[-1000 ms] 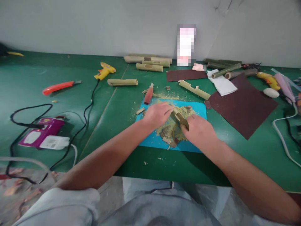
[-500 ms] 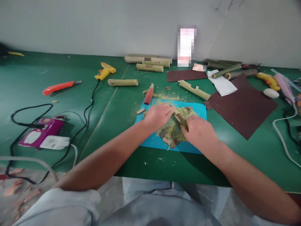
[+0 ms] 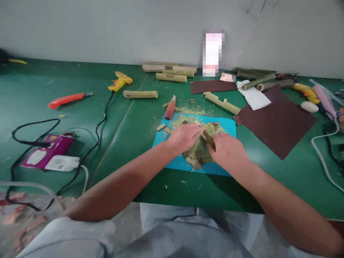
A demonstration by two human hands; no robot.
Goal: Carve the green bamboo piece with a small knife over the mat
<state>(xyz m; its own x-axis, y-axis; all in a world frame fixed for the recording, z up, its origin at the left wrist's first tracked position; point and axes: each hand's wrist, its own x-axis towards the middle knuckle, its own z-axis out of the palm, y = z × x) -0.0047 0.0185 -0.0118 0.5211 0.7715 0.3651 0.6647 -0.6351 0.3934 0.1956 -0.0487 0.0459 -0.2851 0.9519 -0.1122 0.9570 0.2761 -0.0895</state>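
Note:
Over a blue sheet (image 3: 172, 162) littered with shavings, my right hand (image 3: 229, 147) is wrapped round a short bamboo tube (image 3: 207, 137) with an opening cut in its side. My left hand (image 3: 185, 137) is closed at the tube's far end, its fingers curled over it; whatever they hold is hidden. Bamboo chips (image 3: 197, 163) and pale dust lie beneath both hands. Just beyond the left hand is a red-handled blade tool (image 3: 170, 109). Farther right, a notched bamboo tube (image 3: 223, 103) lies at a slant.
A red cutter (image 3: 68, 100), yellow glue gun (image 3: 119, 82) and purple power box (image 3: 51, 150) with cords lie left. Dark sandpaper (image 3: 281, 125) and a white paper (image 3: 254, 95) lie right. Bamboo tubes (image 3: 171, 77) and a blurred upright screen (image 3: 213, 53) line the wall.
My left hand has shifted slightly right and toward me along the bamboo tube, covering more of it. The right hand stays almost in place, still gripping the tube.

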